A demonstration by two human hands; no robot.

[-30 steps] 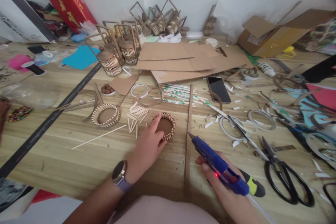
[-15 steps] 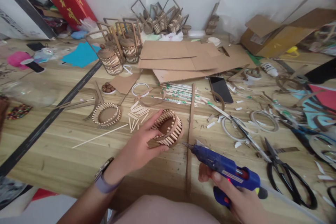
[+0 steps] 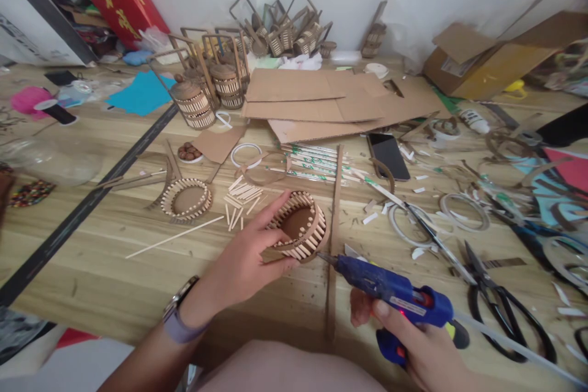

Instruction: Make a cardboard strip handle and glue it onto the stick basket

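My left hand (image 3: 250, 257) grips a small round basket (image 3: 309, 244) made of cardboard and short wooden sticks, thumb and fingers on its left side. The basket is tilted, its open top facing up toward me. Wrapped round the handle of a blue hot glue gun (image 3: 374, 278) is my right hand (image 3: 413, 337). The gun's nozzle points left, at the basket's lower right rim; whether it touches cannot be made out. A clear glue stick trails from its back. Left of my hand lies a similar stick ring (image 3: 187, 199), beside a pile of cut sticks (image 3: 243, 192).
A cardboard strip (image 3: 335, 226) runs upright past the nozzle. Black scissors (image 3: 498, 306) lie at the right among tape rolls and paper scraps. Behind are a phone (image 3: 388, 157), cardboard sheets (image 3: 316, 95), several finished lidded baskets (image 3: 192, 104) and an open carton (image 3: 482, 61).
The basket in my left hand has shifted slightly right and turned more toward me, bringing its rim nearer the nozzle. The glue gun has barely moved.
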